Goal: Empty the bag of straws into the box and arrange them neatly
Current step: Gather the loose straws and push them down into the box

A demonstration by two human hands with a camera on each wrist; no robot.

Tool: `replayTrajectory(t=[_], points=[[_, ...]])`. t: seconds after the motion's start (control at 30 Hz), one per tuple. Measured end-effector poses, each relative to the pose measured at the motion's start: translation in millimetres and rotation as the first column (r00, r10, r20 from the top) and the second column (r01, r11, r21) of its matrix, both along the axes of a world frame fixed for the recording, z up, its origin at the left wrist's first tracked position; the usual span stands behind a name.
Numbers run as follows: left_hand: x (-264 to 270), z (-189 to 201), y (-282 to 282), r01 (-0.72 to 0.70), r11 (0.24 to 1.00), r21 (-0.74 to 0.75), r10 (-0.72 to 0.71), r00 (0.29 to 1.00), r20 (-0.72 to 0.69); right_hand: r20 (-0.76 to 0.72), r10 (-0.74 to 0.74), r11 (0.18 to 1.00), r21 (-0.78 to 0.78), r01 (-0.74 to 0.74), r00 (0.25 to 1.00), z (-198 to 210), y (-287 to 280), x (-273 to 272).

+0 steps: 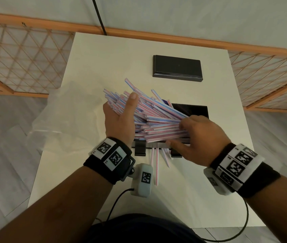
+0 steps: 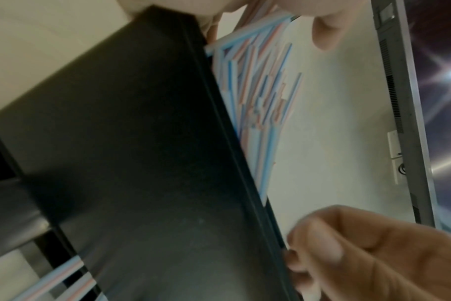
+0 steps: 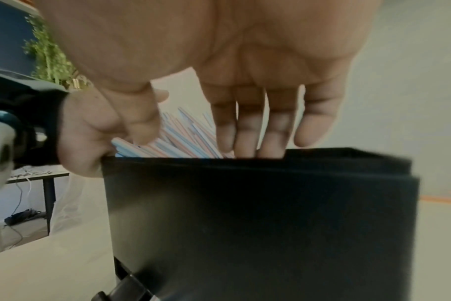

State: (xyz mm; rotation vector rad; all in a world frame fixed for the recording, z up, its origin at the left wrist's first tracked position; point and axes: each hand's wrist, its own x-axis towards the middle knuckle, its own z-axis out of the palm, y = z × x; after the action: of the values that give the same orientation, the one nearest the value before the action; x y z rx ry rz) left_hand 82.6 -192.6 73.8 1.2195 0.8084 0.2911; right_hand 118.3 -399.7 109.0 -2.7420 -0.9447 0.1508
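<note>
The left hand lies on the near-left end of the heap of straws, thumb stretched flat across the top and its other fingers hidden under the bundle, so it seems to cup the straws though the full grip cannot be told; the right hand meets the heap's right end with fingers nearly straight, tips pushed in among the straw ends, thumb along the near rim of the box; nearest the person, a few loose straws lie on the bench in front of the box, long axes running roughly toward and away from the body; the main heap sits over the open black box, most straws lying left to right, while those at the far-left end fan up and away toward the far-left corner, tips raised clear of the rim; the right wrist view shows the right hand's fingers reaching down inside the box's dark wall; left of the heap a crumpled clear bag lies on the bench edge; farther back a flat black lid lies apart from the box; the bench is pale cream; beyond it run a wooden lattice screen and a light wall.
</note>
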Motion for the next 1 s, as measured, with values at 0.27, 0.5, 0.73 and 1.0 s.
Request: replayTrajectory(t=[0.27, 0.5, 0.73, 1.0], points=[[-1.9, -5.8, -3.8, -0.051, 0.999, -0.016, 0.052, 0.998, 0.036, -0.358, -0.159, 0.977, -0.191, 0.095, 0.920, -40.5, -4.8, -50.5], [-2.1, -4.0, -3.4, -0.027, 0.999, 0.024, 0.025, 0.998, 0.064, -0.407, -0.461, 0.881, -0.317, 0.351, 0.789, -92.4, 28.4, -53.8], [-3.2, -4.2, -2.0, -0.008, 1.000, 0.018, 0.006, 0.994, 0.105, -0.288, -0.498, 0.825, -0.447, 0.345, 0.818, -95.1, 49.6, -59.6], [-2.9, -3.1, -0.9, -0.004, 1.000, -0.023, 0.007, 0.991, 0.134, -0.481, -0.472, 0.877, -0.340, 0.339, 0.739, -117.0, 52.7, -65.7]])
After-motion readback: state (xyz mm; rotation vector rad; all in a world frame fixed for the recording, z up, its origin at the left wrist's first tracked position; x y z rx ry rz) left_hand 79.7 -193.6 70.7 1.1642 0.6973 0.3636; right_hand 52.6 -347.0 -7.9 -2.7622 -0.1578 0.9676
